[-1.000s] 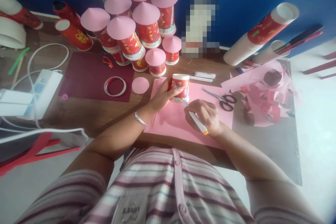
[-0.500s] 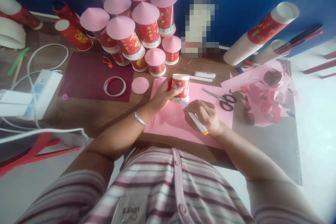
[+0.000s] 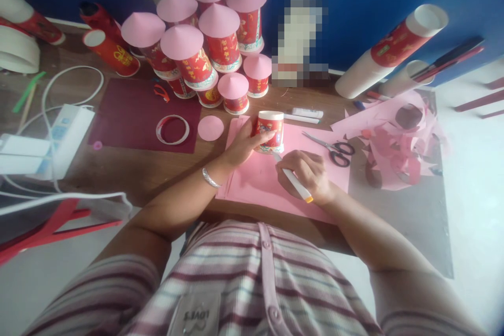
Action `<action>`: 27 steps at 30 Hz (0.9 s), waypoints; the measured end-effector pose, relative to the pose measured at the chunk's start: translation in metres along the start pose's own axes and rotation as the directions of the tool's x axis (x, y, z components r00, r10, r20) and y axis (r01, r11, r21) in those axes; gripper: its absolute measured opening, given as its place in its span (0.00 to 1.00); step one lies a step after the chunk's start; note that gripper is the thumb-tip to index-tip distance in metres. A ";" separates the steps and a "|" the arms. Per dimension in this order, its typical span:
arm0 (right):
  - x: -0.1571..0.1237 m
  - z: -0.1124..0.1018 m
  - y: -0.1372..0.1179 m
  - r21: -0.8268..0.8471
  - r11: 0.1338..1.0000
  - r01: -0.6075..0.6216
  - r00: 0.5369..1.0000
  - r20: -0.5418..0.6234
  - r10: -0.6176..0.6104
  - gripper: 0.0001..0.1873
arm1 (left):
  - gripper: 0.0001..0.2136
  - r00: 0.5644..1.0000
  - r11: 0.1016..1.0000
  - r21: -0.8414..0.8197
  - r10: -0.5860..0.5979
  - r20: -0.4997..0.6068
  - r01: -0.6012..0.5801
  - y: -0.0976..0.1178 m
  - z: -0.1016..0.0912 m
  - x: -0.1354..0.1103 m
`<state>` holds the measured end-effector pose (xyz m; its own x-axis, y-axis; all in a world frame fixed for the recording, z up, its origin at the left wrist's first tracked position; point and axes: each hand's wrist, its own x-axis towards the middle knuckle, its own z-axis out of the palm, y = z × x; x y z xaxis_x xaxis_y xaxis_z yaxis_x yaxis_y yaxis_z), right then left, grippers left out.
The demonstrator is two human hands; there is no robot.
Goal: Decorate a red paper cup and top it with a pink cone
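My left hand (image 3: 249, 142) is wrapped round a red paper cup (image 3: 270, 127) with a white rim, gold print and a drawn pattern along its lower edge. In my right hand (image 3: 305, 172) is a white marker (image 3: 298, 186) with an orange end, its tip close to the cup's lower edge; whether it touches cannot be made out. Beneath both hands lie pink paper sheets (image 3: 252, 181). Scissors (image 3: 334, 150) with dark handles rest on the sheets to the right. Behind the cup are a capped white marker (image 3: 307, 113) and a thin pen (image 3: 302, 118).
Several red cups with pink cone roofs (image 3: 181, 42) stand at the back left. A roll of tape (image 3: 172, 129) lies on a maroon sheet (image 3: 118, 115) beside a pink paper disc (image 3: 210, 128). Pink scraps (image 3: 394, 152) pile up on the right. A white power strip (image 3: 66, 139) trails cables.
My right hand and the marker have shifted very slightly to the right, with the tip a little further from the cup's edge. The left hand and cup stay in place.
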<state>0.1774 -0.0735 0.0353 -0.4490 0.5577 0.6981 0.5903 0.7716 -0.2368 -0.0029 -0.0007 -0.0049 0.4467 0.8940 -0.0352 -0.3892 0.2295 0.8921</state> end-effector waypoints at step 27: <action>0.001 -0.002 0.001 -0.011 1.000 0.004 1.000 0.004 -0.004 0.13 | 0.16 1.000 1.000 -0.026 0.000 -0.016 0.000 0.002 0.001 0.000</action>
<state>0.1793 -0.0724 0.0376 -0.4544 0.5557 0.6963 0.5958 0.7706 -0.2262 -0.0026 -0.0010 -0.0028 0.4337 0.9000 -0.0429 -0.4098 0.2394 0.8802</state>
